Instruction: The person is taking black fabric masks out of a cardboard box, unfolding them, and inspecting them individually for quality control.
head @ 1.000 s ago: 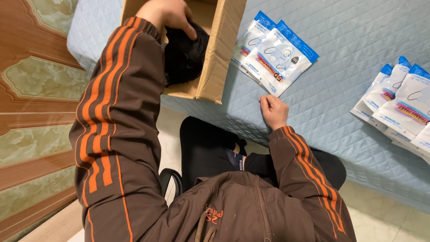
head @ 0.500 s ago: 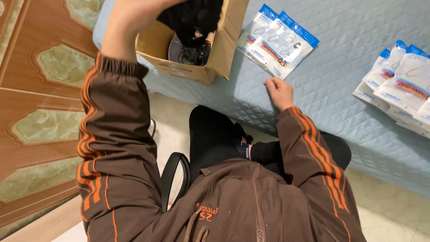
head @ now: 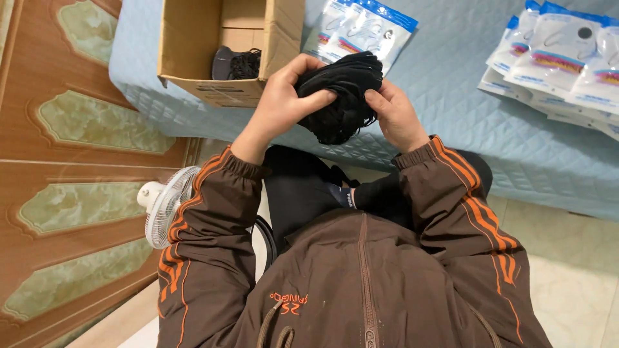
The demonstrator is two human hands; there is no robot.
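Observation:
A bundle of black face masks [head: 345, 96] is held in front of me, above the edge of the light blue quilted surface [head: 451, 122]. My left hand [head: 284, 96] grips the bundle from the left, fingers wrapped over its top. On the right side, my right hand [head: 394, 115] holds it as well. Behind my left hand stands an open cardboard box [head: 193, 58] with more black masks [head: 237, 64] at its bottom.
A stack of blue-and-white plastic pouches [head: 361, 29] lies just behind the bundle. Another pile of such pouches [head: 561, 55] lies at the far right. A small white fan [head: 161, 206] stands on the floor to my left, next to a brown panelled wall [head: 77, 161].
My left hand lifted a bundle of black masks out of the box and brought it in front of me. My right hand rose from the surface and took hold of it too.

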